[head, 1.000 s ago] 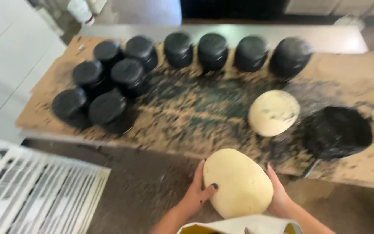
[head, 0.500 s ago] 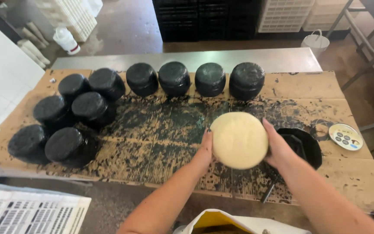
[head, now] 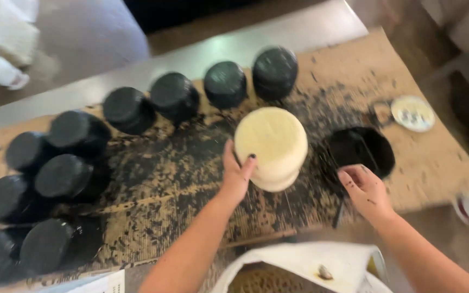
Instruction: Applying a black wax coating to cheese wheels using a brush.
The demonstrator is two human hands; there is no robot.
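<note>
A pale yellow cheese wheel point(head: 271, 142) rests on top of another pale wheel on the brown, black-spattered board point(head: 180, 163). My left hand point(head: 237, 173) touches the left side of this stack, fingers against its edge. My right hand point(head: 366, 190) hovers free just right of the stack, fingers spread and smudged with black, near a black bowl point(head: 362, 151). Several black-coated wheels point(head: 175, 96) stand in a row at the back and in a cluster at the left point(head: 63, 176).
A small white dish point(head: 412, 113) with dark specks lies at the far right of the board. A grey tabletop strip point(head: 278, 35) runs behind the board. A white and yellow apron edge point(head: 299, 266) shows at the bottom.
The pale wheel went from held in both hands over the board to resting on the second pale wheel. My right hand has let go and pulled back to the right.
</note>
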